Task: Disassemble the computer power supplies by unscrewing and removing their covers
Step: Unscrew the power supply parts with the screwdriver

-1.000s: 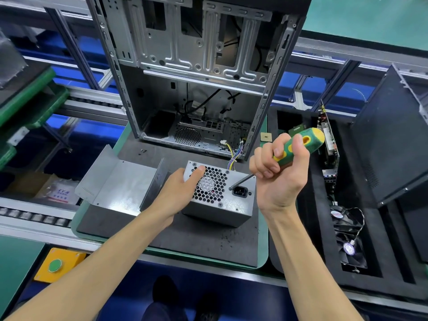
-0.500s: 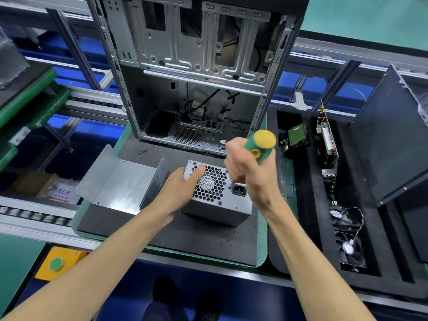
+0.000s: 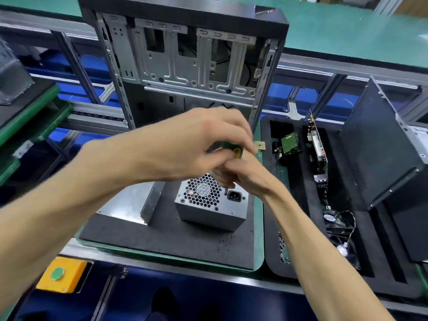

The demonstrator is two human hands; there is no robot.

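Half a second before, the left hand [image 3: 185, 144] had been resting on the fan side of the power supply [image 3: 212, 201]; now it had lifted off and come across above the unit, its fingers curled over the green-and-yellow screwdriver [image 3: 232, 150] handle from the top. The right hand [image 3: 240, 174] had stayed on the tool, closed around the handle lower down, directly beneath the left, so both hands gripped the screwdriver together. The shaft ran steeply down, its tip meeting the top face of the power supply between the honeycomb fan grille and the black power socket. Both forearms converged from the lower corners of the view. The power supply sat on the dark foam mat [image 3: 176, 242] on the counter, in front of the open computer case [image 3: 190, 66], with a bent metal cover [image 3: 129, 202] lying just to its left.
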